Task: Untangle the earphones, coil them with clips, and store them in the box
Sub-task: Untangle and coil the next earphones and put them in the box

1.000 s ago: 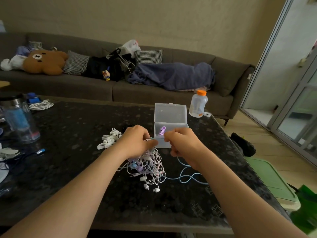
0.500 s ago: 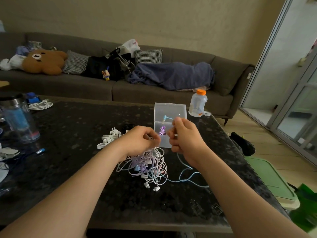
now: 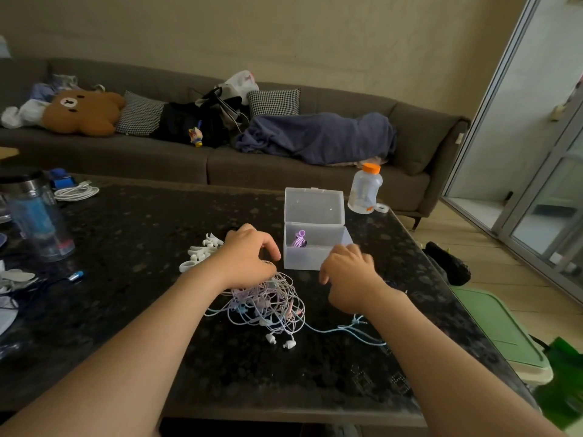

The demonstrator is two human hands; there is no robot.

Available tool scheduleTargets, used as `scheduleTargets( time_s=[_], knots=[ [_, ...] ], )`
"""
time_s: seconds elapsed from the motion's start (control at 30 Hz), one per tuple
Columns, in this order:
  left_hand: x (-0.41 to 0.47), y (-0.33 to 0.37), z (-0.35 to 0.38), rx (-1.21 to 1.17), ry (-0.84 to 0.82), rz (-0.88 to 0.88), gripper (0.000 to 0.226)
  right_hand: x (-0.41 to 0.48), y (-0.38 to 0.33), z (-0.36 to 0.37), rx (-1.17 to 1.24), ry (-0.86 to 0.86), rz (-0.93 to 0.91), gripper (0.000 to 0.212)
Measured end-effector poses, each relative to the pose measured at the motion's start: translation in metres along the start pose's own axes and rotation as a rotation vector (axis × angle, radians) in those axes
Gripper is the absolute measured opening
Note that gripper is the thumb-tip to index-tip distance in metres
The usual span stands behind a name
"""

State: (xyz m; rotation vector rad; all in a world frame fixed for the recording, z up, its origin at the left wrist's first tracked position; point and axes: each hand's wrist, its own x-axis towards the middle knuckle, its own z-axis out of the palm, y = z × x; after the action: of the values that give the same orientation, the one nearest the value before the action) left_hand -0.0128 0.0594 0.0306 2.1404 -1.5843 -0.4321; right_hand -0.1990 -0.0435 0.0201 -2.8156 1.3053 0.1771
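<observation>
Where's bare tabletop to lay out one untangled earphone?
Widest bare patch: dark tabletop between the tumbler and the white clips. Also the near strip between the forearms, this side of the earphone tangle. Crowded: clips, left hand, tangle, box and right hand packed together; blue cable trails right.

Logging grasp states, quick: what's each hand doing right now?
Left hand: curled round the top of the earphone tangle, holding it.
Right hand: motion-blurred; cannot be told.

Dim room, lit by daylight from the glass sliding door [image 3: 549,209] at right, which leaves a faint sheen on the dark speckled stone tabletop [image 3: 142,241]. The right hand [image 3: 350,279] is motion-blurred; straight lines bow at the edges.
</observation>
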Motion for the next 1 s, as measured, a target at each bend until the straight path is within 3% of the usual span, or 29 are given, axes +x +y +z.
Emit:
scheduleTargets(
  time_s=[0.07,0.17,0.3,0.43,0.53,0.67,0.83,0.9,1.0],
  knots=[
    [-0.003,0.002,-0.003,0.036,-0.001,0.075,0.012,0.0,-0.006,0.002,0.132,-0.069,-0.133,0.028],
    [-0.013,0.007,-0.009,-0.01,-0.169,0.153,0.024,-0.002,-0.015,0.008,0.212,-0.119,-0.265,0.015],
    [-0.022,0.011,-0.012,0.225,-0.407,0.081,0.031,0.0,-0.019,0.012,0.249,-0.177,-0.329,0.038],
    [-0.023,0.011,-0.01,0.448,-0.348,0.067,0.033,0.003,-0.024,0.023,0.25,-0.137,-0.324,0.058],
    [-0.019,0.01,-0.007,0.461,-0.302,0.105,0.024,0.006,-0.028,0.027,0.248,-0.12,-0.349,0.048],
    [-0.011,0.0,-0.002,0.249,-0.237,0.175,0.016,0.012,-0.023,0.02,0.332,-0.129,-0.311,0.014],
    [-0.006,0.005,-0.007,-0.174,0.023,0.211,0.006,0.01,-0.008,0.012,0.536,-0.081,-0.231,0.016],
    [-0.005,0.007,-0.007,-0.293,0.049,0.186,0.009,0.008,-0.006,0.008,0.672,-0.056,-0.214,0.014],
    [-0.004,0.011,-0.008,-0.49,0.011,0.123,0.016,0.005,-0.007,0.004,0.82,0.09,-0.215,0.04]
  ],
)
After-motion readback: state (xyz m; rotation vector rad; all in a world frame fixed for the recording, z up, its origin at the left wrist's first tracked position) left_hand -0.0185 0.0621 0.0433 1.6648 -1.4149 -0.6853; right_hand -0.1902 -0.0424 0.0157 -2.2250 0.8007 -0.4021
